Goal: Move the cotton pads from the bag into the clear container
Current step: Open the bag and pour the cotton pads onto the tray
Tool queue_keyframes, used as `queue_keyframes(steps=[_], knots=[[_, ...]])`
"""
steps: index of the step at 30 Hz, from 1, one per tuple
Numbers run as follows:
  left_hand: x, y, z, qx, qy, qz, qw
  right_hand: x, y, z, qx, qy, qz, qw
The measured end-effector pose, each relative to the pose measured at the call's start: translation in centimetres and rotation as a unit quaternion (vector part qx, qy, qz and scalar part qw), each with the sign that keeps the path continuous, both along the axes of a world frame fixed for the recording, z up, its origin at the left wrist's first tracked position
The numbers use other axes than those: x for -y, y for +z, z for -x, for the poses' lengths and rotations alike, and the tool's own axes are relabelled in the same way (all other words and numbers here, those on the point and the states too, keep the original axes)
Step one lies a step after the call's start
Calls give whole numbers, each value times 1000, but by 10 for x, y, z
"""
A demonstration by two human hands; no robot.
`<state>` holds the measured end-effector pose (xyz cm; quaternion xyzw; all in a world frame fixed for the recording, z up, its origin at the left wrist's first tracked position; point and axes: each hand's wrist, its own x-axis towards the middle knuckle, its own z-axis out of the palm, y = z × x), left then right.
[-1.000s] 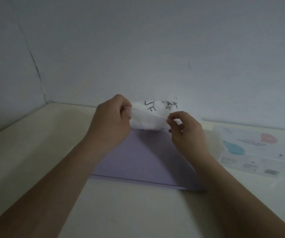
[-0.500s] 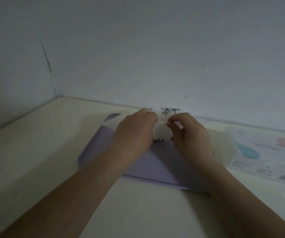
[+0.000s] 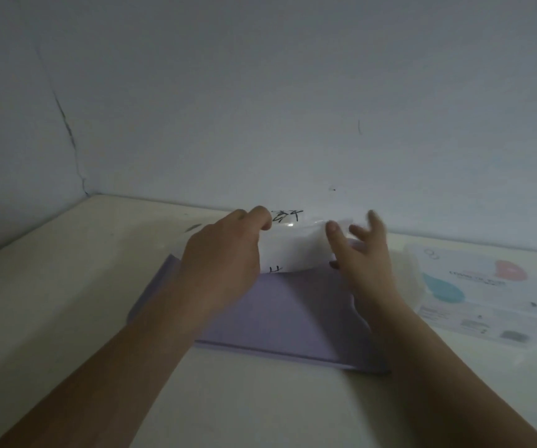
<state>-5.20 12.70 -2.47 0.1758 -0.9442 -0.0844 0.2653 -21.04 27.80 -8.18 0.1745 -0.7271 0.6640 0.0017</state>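
Head view: the left hand (image 3: pixel 225 250) curls round one end of the bag (image 3: pixel 293 250) — white, with black scribbles — held over the lilac mat (image 3: pixel 286 318). The right hand (image 3: pixel 364 253) is spread and blurred, its thumb touching the bag's other end.

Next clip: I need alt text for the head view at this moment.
A white bag with black writing is held over a purple mat on a cream table. The left hand grips the bag's left end; the right hand, blurred with fingers spread, is at its right end. A printed packet lies to the right.
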Motion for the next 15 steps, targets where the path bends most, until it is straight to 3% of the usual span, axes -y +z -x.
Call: queue_keyframes(steps=[2,5,10,12,15], knots=[[-1,-1,1,-13,-2,-4,1000,1,-5,2,4,41,-34,999],[-5,-7,3,-29,-16,5,999,1,-3,-3,-14,47,-5,999],[-15,-6,4,-20,-20,-4,1000,2,35,-26,13,75,152,985],[-15,5,6,-33,-18,-17,999,0,53,-33,-36,87,177,980],[-11,30,14,-54,-59,-58,995,-6,82,-41,-154,85,126,976]])
